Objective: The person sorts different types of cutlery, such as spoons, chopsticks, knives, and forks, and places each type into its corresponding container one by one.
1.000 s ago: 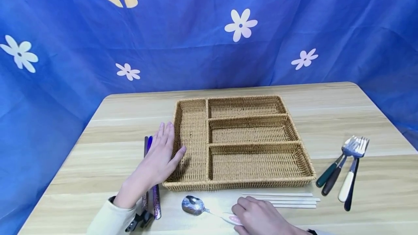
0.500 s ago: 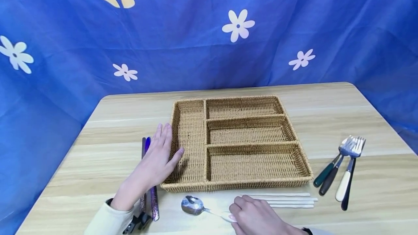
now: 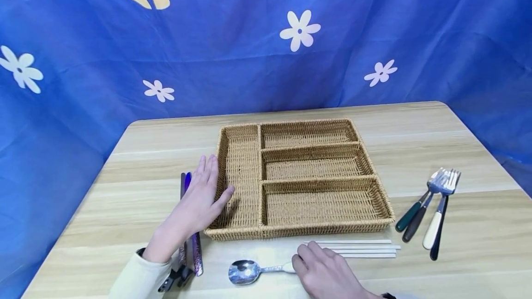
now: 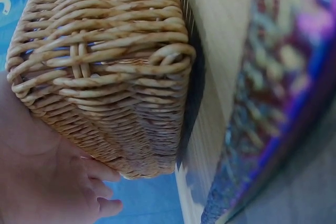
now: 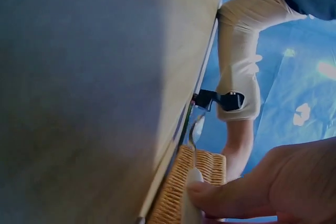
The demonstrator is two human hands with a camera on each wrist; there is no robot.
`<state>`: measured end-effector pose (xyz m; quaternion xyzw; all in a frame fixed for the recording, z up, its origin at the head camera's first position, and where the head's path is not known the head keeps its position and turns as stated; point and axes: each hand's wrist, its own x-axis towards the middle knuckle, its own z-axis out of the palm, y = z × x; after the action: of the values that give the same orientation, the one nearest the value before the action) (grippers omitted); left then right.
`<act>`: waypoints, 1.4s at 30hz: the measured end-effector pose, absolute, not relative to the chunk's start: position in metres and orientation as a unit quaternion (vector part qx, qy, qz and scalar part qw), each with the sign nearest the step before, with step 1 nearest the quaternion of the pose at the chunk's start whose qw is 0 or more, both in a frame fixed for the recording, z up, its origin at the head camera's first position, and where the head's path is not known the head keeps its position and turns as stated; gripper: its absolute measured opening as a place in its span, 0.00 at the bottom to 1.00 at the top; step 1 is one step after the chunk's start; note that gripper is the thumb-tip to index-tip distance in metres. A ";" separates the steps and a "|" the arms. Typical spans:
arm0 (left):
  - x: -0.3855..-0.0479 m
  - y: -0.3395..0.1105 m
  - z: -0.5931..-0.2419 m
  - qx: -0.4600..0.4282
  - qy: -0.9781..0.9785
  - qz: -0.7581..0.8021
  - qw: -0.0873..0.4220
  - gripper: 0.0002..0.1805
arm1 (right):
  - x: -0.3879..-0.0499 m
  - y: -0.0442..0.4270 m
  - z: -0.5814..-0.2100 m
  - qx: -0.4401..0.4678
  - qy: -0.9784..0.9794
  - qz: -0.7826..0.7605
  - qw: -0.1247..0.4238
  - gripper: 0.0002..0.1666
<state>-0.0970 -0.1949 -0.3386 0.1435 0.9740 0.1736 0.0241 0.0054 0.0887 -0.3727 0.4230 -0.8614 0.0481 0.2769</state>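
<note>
In the head view my right hand (image 3: pixel 326 271) pinches the white handle of a spoon (image 3: pixel 244 272) in front of the basket, its bowl pointing left. The right wrist view shows the thumb pressed on the handle (image 5: pixel 192 199). My left hand (image 3: pixel 198 202) lies with straight fingers along the left rim of the wicker basket (image 3: pixel 320 230), thumb over the left compartment. The left wrist view has that hand (image 4: pixel 50 182) against the woven side (image 4: pixel 152 98). All four basket compartments hold nothing.
Two knives (image 3: pixel 197 255) with glittery handles lie left of the basket, partly under my left forearm. White chopsticks (image 3: pixel 370 251) lie just beyond my right hand. Several forks (image 3: pixel 434 227) with dark and white handles fan out at the right. A blue flowered cloth (image 3: pixel 232 59) hangs behind.
The spoon has turned to lie more level, its bowl nearer the front edge, with my right hand still on its handle. My left hand stays at the basket. The head view has shifted slightly.
</note>
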 end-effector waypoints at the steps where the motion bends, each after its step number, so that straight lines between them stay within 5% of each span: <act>1: -0.097 -0.195 -0.339 0.143 0.974 0.175 0.026 0.45 | 0.005 0.089 -0.371 0.422 -0.859 0.041 0.289 0.20; 13: -0.096 -0.196 -0.338 0.139 0.974 0.173 0.037 0.46 | -0.001 0.092 -0.354 0.385 -0.843 0.086 0.366 0.23; 29: -0.097 -0.195 -0.337 0.140 0.974 0.172 0.043 0.46 | -0.018 0.106 -0.338 0.346 -0.891 0.095 0.279 0.21; 42: -0.097 -0.193 -0.337 0.161 0.975 0.151 0.030 0.38 | -0.047 0.118 -0.318 0.329 -0.900 0.090 0.272 0.24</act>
<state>-0.0967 -0.1934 -0.3370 0.1605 0.9750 0.1505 0.0300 -0.0468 0.1180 -0.3182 0.3293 -0.8997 0.0899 0.2721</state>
